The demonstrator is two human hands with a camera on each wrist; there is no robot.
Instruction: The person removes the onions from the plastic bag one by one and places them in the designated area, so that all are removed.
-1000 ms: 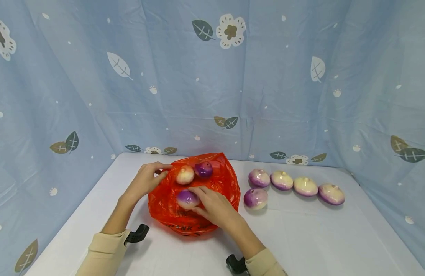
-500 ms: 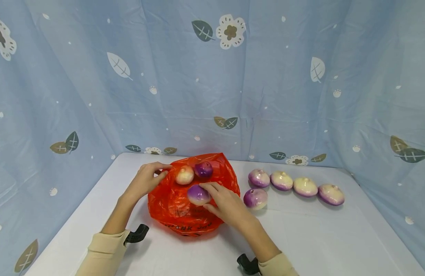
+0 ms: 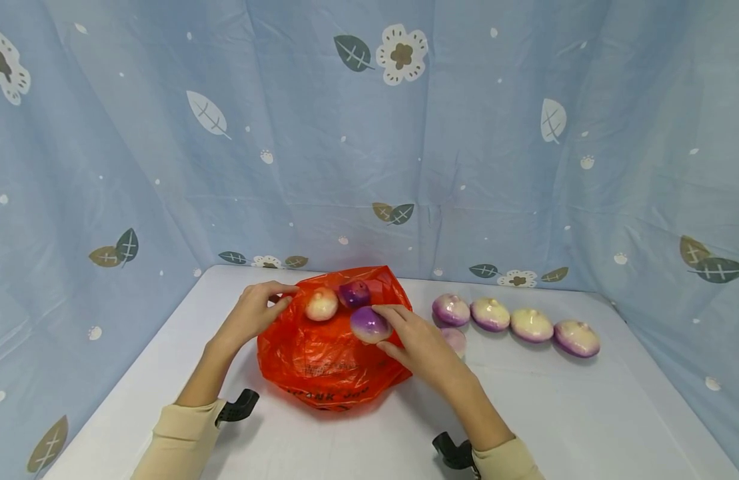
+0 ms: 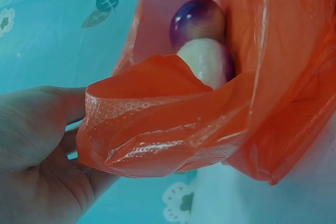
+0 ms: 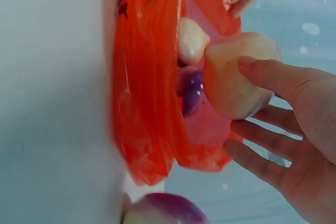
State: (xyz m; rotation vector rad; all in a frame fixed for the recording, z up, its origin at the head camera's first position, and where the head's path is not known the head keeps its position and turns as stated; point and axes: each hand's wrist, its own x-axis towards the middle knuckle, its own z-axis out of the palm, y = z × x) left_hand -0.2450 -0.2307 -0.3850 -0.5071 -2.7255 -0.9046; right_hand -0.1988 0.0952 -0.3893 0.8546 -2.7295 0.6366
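My right hand holds a glossy purple-and-white onion over the right part of a red plastic bag. In the right wrist view, the thumb lies on the pale side of the onion, with fingers on its far side. The bag lies with its mouth spread wide. Inside, towards the back, sit a pale onion and a darker purple one, side by side. At the bag's left rim, my left hand pinches the plastic; its fingertips are partly hidden behind the film in the left wrist view.
Several more purple-and-white onions stand in a row on the white table, right of the bag. One onion in front of the row is partly covered by my right hand. A blue patterned curtain hangs behind.
My right hand has lifted the onion from the front middle of the bag and moved it right and back, over the bag. My left hand stays on the rim.
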